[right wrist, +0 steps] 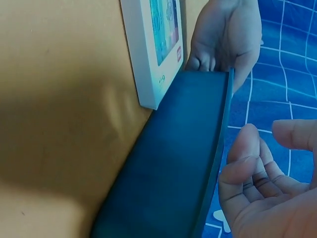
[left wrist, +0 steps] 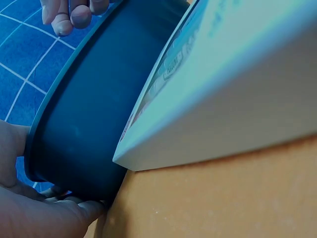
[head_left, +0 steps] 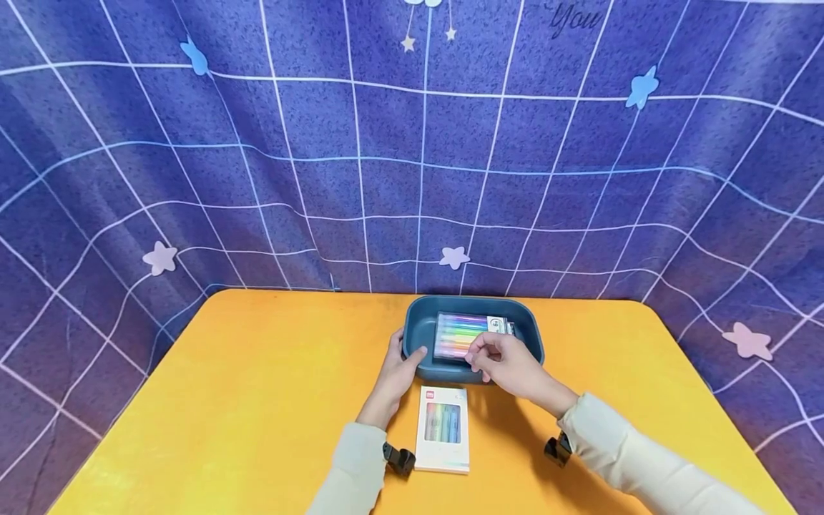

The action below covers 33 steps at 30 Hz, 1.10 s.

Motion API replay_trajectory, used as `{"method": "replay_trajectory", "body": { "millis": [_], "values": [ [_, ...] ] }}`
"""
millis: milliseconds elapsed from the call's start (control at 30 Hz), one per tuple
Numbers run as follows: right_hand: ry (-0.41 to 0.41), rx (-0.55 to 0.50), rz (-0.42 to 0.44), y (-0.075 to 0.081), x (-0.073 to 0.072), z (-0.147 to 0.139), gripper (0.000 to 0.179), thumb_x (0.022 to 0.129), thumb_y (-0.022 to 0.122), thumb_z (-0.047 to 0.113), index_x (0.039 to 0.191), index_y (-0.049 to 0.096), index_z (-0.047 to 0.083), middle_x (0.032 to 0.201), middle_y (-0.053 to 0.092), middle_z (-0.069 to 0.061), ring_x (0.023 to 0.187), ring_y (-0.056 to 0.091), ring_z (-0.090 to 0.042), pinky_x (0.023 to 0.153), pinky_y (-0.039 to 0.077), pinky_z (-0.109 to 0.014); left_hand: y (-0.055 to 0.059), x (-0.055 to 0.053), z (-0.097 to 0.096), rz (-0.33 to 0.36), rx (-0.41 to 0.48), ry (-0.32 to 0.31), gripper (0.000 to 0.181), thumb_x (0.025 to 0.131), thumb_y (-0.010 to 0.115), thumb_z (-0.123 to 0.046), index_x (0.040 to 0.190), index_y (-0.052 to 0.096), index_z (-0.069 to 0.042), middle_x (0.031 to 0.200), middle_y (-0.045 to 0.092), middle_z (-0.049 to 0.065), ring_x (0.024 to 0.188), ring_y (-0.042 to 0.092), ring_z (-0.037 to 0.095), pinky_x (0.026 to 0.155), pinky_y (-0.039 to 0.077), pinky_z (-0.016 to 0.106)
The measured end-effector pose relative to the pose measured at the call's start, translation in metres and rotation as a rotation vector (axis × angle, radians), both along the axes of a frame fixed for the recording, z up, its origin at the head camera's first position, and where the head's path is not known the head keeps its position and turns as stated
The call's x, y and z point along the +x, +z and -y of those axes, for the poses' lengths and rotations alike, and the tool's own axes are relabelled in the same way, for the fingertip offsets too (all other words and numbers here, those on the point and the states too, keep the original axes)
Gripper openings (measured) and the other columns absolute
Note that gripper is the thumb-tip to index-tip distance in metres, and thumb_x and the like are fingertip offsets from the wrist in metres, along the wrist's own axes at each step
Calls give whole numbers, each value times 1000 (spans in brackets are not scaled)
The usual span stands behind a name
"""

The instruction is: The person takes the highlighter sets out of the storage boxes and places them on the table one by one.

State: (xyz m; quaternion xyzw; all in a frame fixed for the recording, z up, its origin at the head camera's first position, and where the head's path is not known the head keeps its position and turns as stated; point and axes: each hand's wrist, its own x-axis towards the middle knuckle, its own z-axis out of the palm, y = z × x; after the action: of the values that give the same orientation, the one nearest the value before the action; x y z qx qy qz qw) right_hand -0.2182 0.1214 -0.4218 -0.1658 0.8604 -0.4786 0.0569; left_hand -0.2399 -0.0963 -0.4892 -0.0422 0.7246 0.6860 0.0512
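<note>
A dark blue-green tray (head_left: 444,373) sits near the back of the table. My left hand (head_left: 393,375) grips its left end, thumb over the rim and fingers on the outer side, as the left wrist view also shows. Inside lies a clear pack of multicoloured pens (head_left: 460,335) with a white label at its right. Above the tray's front right hovers my right hand (head_left: 508,363), its fingers loosely bent beside the pack. In the right wrist view, nothing shows between the thumb and fingertips of that hand (right wrist: 267,183). The right hand partly hides the pack and tray.
A white box (head_left: 443,458) with a window onto pastel pens lies just in front of the tray, between my forearms. The yellow table (head_left: 270,400) ends at a blue grid-patterned curtain (head_left: 386,179) behind. Each wrist wears a small black camera (head_left: 400,460).
</note>
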Motion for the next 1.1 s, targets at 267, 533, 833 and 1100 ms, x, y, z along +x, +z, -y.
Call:
{"method": "replay_trajectory", "body": {
  "millis": [267, 533, 833, 1100],
  "values": [
    [-7, 19, -2, 4, -8, -2, 7, 97, 60, 9, 94, 65, 4, 81, 69, -17, 62, 61, -19, 56, 49, -23, 0, -1, 0, -6, -7, 3, 63, 102, 55, -17, 158, 25, -14, 163, 32, 18, 152, 27, 38, 124, 17, 64],
    [-1, 70, -33, -4, -22, -5, 9, 96, 64, 12, 93, 66, 4, 80, 71, -15, 63, 63, -19, 57, 49, -22, -1, 0, -1, -9, -2, -1, 62, 103, 54, -17, 158, 24, -14, 164, 31, 18, 153, 26, 37, 125, 17, 63],
    [-5, 71, -12, -8, -36, -6, 9, 97, 60, 9, 93, 66, 2, 82, 72, -17, 66, 64, -24, 58, 51, -22, -2, 1, -1, 2, -7, 1, 62, 103, 54, -17, 158, 24, -15, 165, 30, 17, 153, 26, 38, 124, 16, 65],
    [-24, 157, -49, -5, -45, -9, 6, 95, 61, 12, 92, 64, 7, 78, 67, -9, 60, 54, -12, 54, 47, -24, 0, 0, 0, 1, -7, -4, 63, 103, 54, -17, 158, 24, -14, 165, 30, 18, 153, 26, 38, 125, 17, 64]
  ]
}}
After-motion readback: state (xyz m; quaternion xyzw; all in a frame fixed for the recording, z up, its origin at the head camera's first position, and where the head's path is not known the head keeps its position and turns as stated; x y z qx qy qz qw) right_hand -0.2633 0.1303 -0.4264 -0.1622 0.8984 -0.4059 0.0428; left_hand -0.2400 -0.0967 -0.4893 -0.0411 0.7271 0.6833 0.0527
